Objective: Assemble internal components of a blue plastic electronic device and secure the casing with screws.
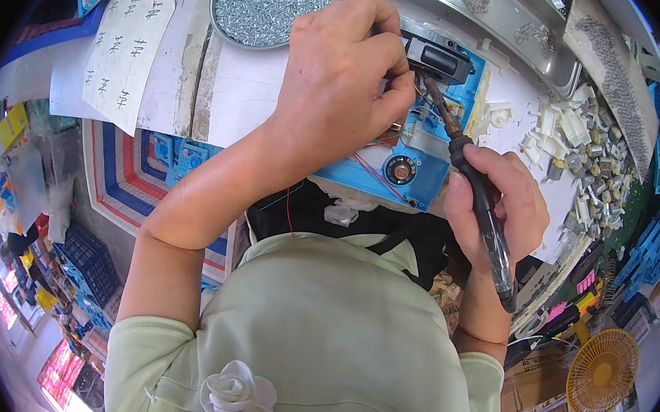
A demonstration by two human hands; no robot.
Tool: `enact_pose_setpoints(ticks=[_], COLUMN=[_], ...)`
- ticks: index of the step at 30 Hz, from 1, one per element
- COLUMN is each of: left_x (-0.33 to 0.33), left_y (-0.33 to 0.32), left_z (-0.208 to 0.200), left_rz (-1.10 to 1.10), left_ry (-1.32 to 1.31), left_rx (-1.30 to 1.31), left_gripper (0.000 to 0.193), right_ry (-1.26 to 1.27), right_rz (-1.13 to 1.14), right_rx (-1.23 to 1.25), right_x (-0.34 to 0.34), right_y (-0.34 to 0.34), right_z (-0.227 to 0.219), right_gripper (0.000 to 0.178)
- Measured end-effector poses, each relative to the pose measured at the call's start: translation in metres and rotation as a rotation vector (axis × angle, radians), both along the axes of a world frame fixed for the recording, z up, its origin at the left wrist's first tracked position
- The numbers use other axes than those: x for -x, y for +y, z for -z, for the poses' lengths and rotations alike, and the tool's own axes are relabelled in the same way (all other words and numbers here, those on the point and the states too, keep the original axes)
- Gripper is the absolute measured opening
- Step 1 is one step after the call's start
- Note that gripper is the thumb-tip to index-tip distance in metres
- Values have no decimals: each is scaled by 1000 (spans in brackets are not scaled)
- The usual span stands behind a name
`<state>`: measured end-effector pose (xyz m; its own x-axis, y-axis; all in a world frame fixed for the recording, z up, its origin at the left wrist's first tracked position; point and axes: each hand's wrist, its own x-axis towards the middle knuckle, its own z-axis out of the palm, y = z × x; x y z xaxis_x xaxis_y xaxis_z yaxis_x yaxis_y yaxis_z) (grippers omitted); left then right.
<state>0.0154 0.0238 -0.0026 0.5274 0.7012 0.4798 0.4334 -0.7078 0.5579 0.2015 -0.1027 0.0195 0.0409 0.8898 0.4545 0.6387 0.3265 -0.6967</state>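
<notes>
A soldering iron [481, 200] with a dark handle is gripped in my right hand [506, 206], its tip pointing up and left. The tip is close to a black rectangular part [441, 59] on a blue plastic housing [431, 172]. Over the left side of the housing, my left hand [345, 74] is closed, thumb and fingers pinched together beside the black part. What those fingers hold is hidden. Thin red wires [376, 171] run across the housing near a round speaker [401, 170] at its near edge.
A round metal tray [212, 7] of small screws stands beyond my left hand. Past the housing lies a long metal tray [509, 45]. White plastic parts [572, 125] and a heap of small motors [603, 183] cover the right side. A yellow fan [602, 373] stands at lower right.
</notes>
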Motion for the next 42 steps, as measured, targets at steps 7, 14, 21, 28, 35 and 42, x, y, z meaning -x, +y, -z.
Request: enact_pose_setpoints(ticks=[7, 14, 21, 28, 35, 42], left_x=[0, 0, 0, 0, 0, -1], left_y=[-2, -4, -4, -5, -5, -5], left_z=[-1, -2, 0, -2, 0, 0], left_rz=[-17, -32, -32, -39, -42, -50], left_ry=[41, 65, 58, 86, 82, 72], left_rx=[-23, -22, -22, -14, -30, -46], left_gripper=[12, 12, 13, 13, 13, 12], right_ry=[-16, -15, -2, 7, 49, -2], right_rz=[9, 20, 18, 4, 2, 17], right_rx=[18, 32, 55, 17, 25, 57], right_x=[0, 1, 1, -1, -1, -9], right_y=[-1, -2, -3, -2, -4, -18], right_z=[-2, -4, -5, -2, -1, -13], right_gripper=[32, 32, 33, 33, 33, 32])
